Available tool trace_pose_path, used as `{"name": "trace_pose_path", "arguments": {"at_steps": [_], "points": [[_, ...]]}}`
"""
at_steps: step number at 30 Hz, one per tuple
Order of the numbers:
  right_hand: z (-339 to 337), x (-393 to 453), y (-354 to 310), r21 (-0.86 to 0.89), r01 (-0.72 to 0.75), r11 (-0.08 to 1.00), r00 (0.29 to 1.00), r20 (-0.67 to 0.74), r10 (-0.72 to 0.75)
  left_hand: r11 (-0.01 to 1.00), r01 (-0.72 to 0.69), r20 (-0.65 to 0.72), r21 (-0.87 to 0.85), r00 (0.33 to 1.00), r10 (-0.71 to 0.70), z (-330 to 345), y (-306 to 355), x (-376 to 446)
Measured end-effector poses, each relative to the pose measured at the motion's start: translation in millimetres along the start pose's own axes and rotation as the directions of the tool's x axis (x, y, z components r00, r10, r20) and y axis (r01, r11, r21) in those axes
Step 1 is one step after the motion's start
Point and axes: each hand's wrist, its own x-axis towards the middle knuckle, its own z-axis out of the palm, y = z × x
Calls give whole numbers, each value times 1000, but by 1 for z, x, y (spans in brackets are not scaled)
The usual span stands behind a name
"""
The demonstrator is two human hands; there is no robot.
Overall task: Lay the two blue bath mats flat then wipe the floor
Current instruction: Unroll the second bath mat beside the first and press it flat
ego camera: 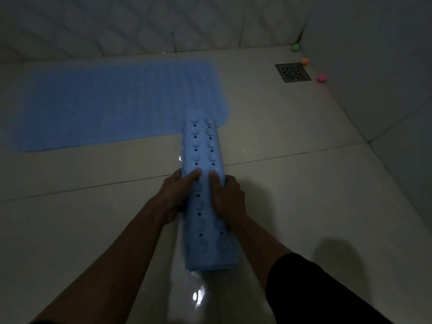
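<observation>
Nearest my camera, 2 forearms reach forward from the bottom edge; the right one ends in a black sleeve (311, 288). From here I list the contents from largest to smallest.

Floor (304, 183): pale glossy tiles with dark grout lines, meeting a diagonally ribbed tiled wall (117, 22) at the top and a plain wall on the right. I see a bright reflection on the tile near the bottom centre.

Flat blue mat (112, 104): 1 of the 2 bath mats, lying spread on the floor at upper left, close to the ribbed wall, with its rounded corner towards the centre.

Folded blue mat (203, 183): the other mat, doubled or rolled into a long narrow bundle, I cannot tell which. It runs from the bottom centre away from me, suction cups and small holes facing up. Its far end overlaps the near right corner of the flat mat.

Left hand (177, 195): its grip is wrapped round the left edge of the bundle, thumb pressed on top among the suction cups.

Right hand (228, 197): its grip is wrapped round the right edge at the same level, thumb likewise on top.

Floor drain (293, 72): a dark square grate set in the far right corner.

3 small rounded objects lie along the right wall by the drain: green (296, 47), orange (305, 61) and pink (321, 78). I cannot tell what they are.
</observation>
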Motion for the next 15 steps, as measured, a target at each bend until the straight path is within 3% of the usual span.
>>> {"name": "trace_pose_path", "arguments": {"at_steps": [7, 11, 15], "points": [[-35, 7, 3, -43, 101, 994, 993, -49, -103, 999, -53, 34, -3, 998, 53, 31, -3, -16], [-57, 21, 14, -8, 92, 996, 995, -35, -92, 996, -88, 47, 29, 995, 87, 59, -5, -11], [-60, 29, 21, 16, 92, 996, 996, 4, -92, 991, -128, -27, 35, 991, 129, 70, -8, -8]]}}
